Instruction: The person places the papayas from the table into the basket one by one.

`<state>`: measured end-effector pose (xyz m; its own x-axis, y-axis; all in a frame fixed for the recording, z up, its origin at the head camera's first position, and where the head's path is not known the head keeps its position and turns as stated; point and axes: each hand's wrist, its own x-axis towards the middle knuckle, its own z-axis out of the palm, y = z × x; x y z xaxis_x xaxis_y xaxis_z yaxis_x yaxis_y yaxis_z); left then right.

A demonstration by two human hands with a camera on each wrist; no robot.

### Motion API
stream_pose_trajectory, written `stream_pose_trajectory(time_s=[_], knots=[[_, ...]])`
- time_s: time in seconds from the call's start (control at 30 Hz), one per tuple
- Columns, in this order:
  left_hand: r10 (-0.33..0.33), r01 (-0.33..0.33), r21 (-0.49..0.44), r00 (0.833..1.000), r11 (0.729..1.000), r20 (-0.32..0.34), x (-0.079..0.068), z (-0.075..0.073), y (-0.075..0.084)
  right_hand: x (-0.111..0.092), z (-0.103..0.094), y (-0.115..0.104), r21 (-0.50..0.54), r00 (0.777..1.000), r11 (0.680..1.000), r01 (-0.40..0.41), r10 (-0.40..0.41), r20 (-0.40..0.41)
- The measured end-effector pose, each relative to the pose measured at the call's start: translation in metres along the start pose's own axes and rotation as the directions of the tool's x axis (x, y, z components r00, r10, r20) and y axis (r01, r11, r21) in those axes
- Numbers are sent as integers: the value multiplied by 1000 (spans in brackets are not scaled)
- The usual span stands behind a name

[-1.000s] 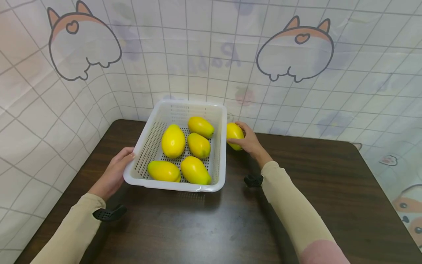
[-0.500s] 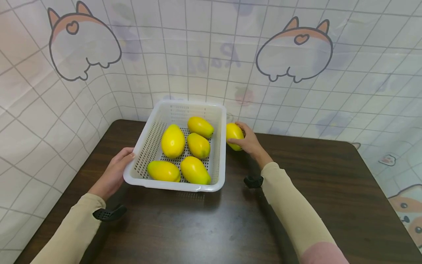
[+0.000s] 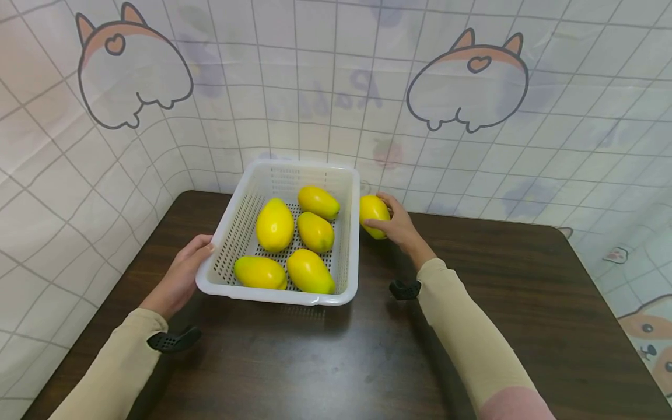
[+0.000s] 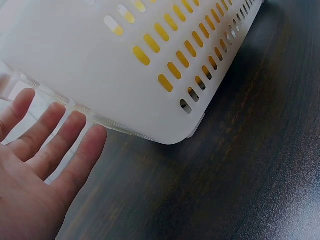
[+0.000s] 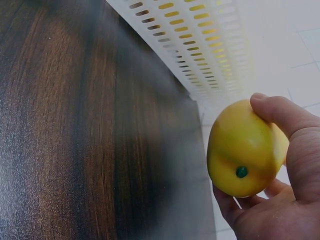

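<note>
A white plastic basket (image 3: 280, 296) with slotted walls holds several yellow mangoes (image 3: 275, 225), some with greenish ends. My left hand (image 3: 181, 274) holds its near left corner, with the thumb on the rim. In the left wrist view, the fingers (image 4: 80, 165) are fairly straight and their tips meet the edge under the rim. Just outside the basket's right wall, my right hand (image 3: 397, 224) grips another mango (image 3: 374, 214). The right wrist view shows that mango's dark green stem spot; the thumb lies on one side and fingers reach underneath, partly hidden.
The basket is at the back left of a dark wood table (image 3: 325, 373). Behind it and to the left hangs a white checked curtain (image 3: 325, 87) with cartoon prints. A black strap (image 3: 175, 339) sits at the left wrist, another black strap (image 3: 405, 290) at the right.
</note>
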<state>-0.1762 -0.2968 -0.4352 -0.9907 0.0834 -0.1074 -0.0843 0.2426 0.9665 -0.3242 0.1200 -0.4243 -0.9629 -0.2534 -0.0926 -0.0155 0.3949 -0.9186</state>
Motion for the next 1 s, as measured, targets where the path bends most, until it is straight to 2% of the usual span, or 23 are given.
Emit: stream_pose_trajectory(time_s=[0.1, 0.27, 1.0], knots=[[0, 0, 0, 1000, 1000, -1, 0, 0, 0, 6, 0, 10, 0, 1000, 1000, 10, -10, -13], [1, -1, -1, 1000, 1000, 0, 0, 1, 0, 8, 0, 14, -30, 999, 999, 39, -40, -31], [5, -5, -13, 1000, 1000, -4, -1, 1, 1, 6, -2, 6, -46, 997, 998, 46, -48, -63]])
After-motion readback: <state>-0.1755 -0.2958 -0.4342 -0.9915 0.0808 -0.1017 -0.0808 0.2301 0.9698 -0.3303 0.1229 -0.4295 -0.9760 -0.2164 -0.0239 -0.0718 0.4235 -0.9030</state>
